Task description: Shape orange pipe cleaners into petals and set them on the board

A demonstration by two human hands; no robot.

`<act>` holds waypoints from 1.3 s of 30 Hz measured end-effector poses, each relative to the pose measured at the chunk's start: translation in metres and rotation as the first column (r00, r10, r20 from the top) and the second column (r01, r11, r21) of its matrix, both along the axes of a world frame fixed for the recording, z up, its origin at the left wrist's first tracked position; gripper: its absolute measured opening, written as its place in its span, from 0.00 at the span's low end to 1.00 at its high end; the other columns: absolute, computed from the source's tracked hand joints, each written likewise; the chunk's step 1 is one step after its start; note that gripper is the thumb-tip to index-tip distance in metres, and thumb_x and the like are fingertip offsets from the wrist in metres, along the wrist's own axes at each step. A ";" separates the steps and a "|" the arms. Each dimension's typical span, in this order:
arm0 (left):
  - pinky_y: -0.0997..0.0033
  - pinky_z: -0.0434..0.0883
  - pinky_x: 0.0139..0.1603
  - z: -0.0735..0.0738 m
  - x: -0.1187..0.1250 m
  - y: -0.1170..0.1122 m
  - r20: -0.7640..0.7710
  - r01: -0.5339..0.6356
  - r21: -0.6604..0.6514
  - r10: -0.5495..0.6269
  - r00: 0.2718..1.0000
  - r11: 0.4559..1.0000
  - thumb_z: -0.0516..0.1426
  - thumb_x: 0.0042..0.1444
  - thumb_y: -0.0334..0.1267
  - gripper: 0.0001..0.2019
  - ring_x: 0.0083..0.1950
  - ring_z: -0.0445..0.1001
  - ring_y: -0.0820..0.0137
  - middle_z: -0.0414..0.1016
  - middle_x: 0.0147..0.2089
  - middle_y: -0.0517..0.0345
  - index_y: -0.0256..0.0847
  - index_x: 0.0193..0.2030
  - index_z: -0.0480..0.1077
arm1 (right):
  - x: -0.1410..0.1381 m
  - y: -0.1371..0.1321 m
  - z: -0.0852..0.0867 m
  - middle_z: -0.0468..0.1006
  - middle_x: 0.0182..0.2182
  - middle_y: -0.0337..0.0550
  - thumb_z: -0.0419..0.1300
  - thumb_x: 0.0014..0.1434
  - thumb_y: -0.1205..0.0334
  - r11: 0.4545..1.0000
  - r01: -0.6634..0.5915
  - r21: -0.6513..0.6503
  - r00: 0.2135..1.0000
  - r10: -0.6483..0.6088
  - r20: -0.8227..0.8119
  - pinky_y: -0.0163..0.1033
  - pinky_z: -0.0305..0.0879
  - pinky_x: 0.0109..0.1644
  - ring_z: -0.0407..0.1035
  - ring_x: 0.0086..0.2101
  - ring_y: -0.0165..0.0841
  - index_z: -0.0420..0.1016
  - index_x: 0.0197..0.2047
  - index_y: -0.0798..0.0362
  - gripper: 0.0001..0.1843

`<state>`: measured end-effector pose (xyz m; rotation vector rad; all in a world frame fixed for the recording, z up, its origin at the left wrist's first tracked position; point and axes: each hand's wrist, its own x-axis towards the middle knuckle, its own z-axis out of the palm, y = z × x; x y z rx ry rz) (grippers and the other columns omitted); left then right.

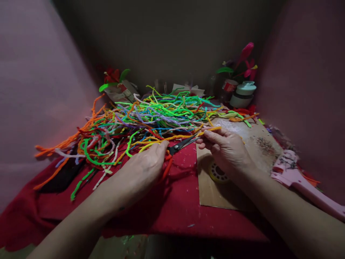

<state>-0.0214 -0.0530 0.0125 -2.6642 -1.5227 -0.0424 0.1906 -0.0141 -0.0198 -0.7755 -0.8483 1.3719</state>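
Note:
A big heap of coloured pipe cleaners (151, 118) lies across the red cloth (175, 208). My left hand (142, 167) rests knuckles up at the heap's near edge, fingers closed on the handles of a pair of scissors (181, 144) whose black blades point right. My right hand (225, 147) is over a brown card sheet (215, 194), its fingertips pinching an orange-yellow pipe cleaner (212, 128) that runs back toward the heap. The scissor tips lie just left of my right fingers.
A pink glue gun (296, 178) lies at the right edge. A roll of tape (217, 173) sits on the card under my right wrist. A white jar (244, 94) and pipe-cleaner flowers (246, 61) stand at the back right, another flower (113, 77) at back left.

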 end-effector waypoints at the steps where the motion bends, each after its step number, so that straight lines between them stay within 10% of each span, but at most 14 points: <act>1: 0.66 0.68 0.48 -0.001 -0.001 0.000 -0.006 0.002 0.005 -0.002 1.000 1.000 0.44 0.57 0.31 0.25 0.51 0.70 0.64 0.66 0.55 0.44 0.36 0.62 0.50 | 0.000 0.000 0.000 0.75 0.24 0.38 0.64 0.47 0.67 1.000 0.001 -0.003 1.000 -0.001 0.007 0.30 0.68 0.26 0.71 0.24 0.27 0.74 0.27 0.56 0.03; 39: 0.71 0.68 0.29 -0.003 0.013 -0.001 -0.051 -0.041 -0.163 0.034 0.998 0.986 0.41 0.56 0.25 0.16 0.33 0.75 0.66 0.74 0.36 0.48 0.34 0.50 0.59 | -0.005 -0.002 0.000 0.75 0.21 0.39 0.64 0.44 0.70 0.999 0.004 -0.052 0.999 -0.006 -0.035 0.32 0.68 0.25 0.71 0.22 0.28 0.71 0.26 0.57 0.05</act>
